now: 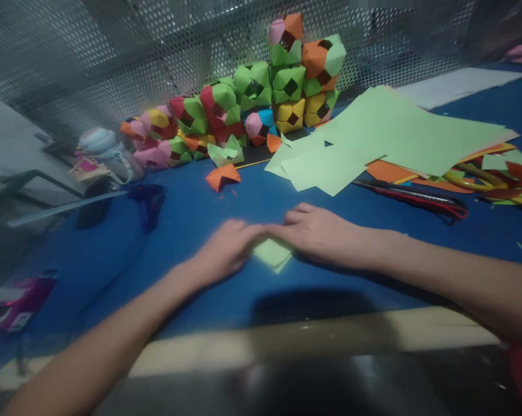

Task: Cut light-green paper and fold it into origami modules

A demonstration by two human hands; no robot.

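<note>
A small folded light green paper (273, 254) lies on the blue tabletop (187, 214), one corner pointing toward me. My left hand (228, 245) presses on its upper left edge and looks slightly blurred. On the upper right edge rests my right hand (315, 234), its other fingers curled. Both hands are closed and their fingertips meet at the top of the paper, hiding that part. Beyond them lie an orange folded piece (223, 177) and a light green folded piece (226, 152).
Colourful paper modules (252, 85) are stacked against a perforated metal panel (191, 40). Green sheets (391, 133), a red-black cutter (412, 195) and yellow-handled scissors (477, 176) lie right. At left are a glue gun (148, 199), a bottle (108, 153) and a pink packet (26, 303).
</note>
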